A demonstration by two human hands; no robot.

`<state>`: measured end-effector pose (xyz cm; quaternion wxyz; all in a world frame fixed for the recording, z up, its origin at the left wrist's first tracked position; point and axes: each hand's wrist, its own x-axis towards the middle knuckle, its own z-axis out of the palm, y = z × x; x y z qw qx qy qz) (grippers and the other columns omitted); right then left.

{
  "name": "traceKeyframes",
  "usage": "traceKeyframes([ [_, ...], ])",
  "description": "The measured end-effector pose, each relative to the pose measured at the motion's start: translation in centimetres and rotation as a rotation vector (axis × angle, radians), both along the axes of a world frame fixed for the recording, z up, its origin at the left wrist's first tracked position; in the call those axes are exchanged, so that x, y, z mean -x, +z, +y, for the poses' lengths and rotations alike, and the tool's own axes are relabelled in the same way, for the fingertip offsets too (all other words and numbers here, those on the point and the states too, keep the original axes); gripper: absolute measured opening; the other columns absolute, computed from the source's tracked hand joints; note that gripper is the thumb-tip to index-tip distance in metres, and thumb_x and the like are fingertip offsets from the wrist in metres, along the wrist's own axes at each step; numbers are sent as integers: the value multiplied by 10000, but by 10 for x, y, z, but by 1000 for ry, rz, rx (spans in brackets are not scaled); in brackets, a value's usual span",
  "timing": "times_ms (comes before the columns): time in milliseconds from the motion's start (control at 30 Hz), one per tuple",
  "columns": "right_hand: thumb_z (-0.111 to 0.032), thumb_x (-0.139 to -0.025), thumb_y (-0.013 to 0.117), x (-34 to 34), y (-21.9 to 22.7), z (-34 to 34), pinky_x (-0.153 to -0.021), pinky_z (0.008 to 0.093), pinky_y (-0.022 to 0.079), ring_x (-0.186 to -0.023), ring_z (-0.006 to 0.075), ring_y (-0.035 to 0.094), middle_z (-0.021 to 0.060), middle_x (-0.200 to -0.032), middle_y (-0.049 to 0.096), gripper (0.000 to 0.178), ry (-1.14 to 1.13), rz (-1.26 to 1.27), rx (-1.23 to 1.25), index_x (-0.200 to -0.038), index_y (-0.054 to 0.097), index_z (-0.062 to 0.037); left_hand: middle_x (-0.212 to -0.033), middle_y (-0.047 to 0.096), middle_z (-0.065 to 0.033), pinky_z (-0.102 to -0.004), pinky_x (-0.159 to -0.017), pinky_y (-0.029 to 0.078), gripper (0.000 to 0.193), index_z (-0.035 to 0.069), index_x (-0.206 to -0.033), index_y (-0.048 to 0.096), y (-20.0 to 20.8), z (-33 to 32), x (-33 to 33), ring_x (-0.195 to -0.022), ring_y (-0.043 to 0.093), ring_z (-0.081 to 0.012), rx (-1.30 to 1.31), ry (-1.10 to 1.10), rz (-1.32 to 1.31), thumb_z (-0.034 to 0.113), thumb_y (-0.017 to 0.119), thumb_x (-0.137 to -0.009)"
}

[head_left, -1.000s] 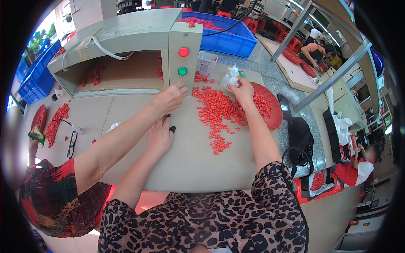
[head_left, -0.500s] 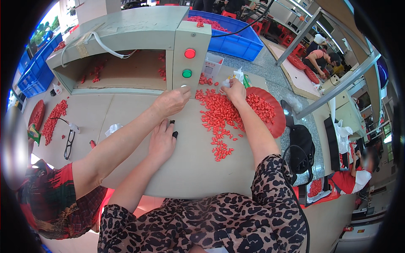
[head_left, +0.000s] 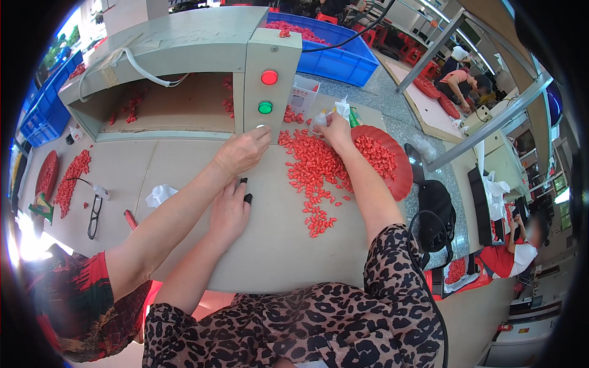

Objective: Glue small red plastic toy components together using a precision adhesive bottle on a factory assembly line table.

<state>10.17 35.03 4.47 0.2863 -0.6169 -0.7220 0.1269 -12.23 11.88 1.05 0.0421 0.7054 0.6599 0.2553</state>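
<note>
My left hand (head_left: 230, 211) lies on the table (head_left: 261, 245) with its fingers stretched out, black covers on two fingertips. Holding nothing, it rests just below a co-worker's hand (head_left: 243, 150), which reaches in from the left to the front of a grey machine (head_left: 273, 80). At the far side of a spread of small glossy red pieces (head_left: 313, 162), my right hand (head_left: 337, 132) grips a small translucent white bottle (head_left: 319, 120). Its fingers partly hide the bottle. A red scalloped plate (head_left: 402, 175) heaped with the same pieces sits beside my right forearm.
The machine has a red button (head_left: 269, 77), a green button (head_left: 265, 108) and a wide opening with red pieces inside. Behind it stands a blue crate (head_left: 350, 64). Eyeglasses (head_left: 94, 218) and a crumpled tissue (head_left: 161, 195) lie at left. A black bag (head_left: 437, 214) is at right.
The whole view has shifted slightly. My right hand has moved a little left with the bottle. My left hand stays flat on the table, and the co-worker's hand stays at the machine.
</note>
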Motion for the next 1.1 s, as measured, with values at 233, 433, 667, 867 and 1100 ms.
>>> traceKeyframes([
  [233, -54, -600, 601, -34, 12, 32, -687, 321, 456, -769, 249, 577, 132, -825, 596, 326, -112, -134, -105, -920, 555, -13, -1150, 409, -207, -394, -911, 319, 342, -57, -1013, 480, 4, 0, -2, -1098, 366, -321, -4, 11, -29, 57, 492, -691],
  [433, -38, -551, 667, -31, -8, 51, -759, 303, 447, -866, 244, 551, 106, -1013, 555, 606, 84, -57, -37, -1122, 463, -56, -1132, 420, -210, -384, -925, 314, 343, -64, -1014, 470, -1, 2, 1, -1116, 348, -333, -45, -15, -15, 46, 491, -690],
  [667, -168, -618, 634, -23, 14, 22, -678, 328, 446, -756, 248, 582, 114, -806, 604, 286, -51, -49, 12, -861, 576, -29, -1134, 418, -208, -380, -932, 308, 357, -62, -1020, 461, -1, 0, 0, -1128, 333, -336, -63, 8, -90, -14, 443, -667],
  [867, -117, -646, 626, -52, 41, -21, -609, 250, 447, -686, 145, 578, 94, -787, 597, 277, 114, 511, 16, -872, 553, 25, -1123, 432, -190, -372, -924, 321, 324, -59, -1011, 480, -1, -1, -2, -1122, 346, -321, -79, -9, -40, 32, 474, -699],
  [1100, -47, -692, 617, -40, 65, -161, -644, 205, 429, -732, 98, 550, 54, -815, 577, 234, 437, 888, 256, -897, 536, 32, -1090, 456, -189, -381, -900, 339, 339, -51, -1001, 489, 1, -1, -3, -1052, 399, -333, -208, -98, -131, -33, 467, -663],
])
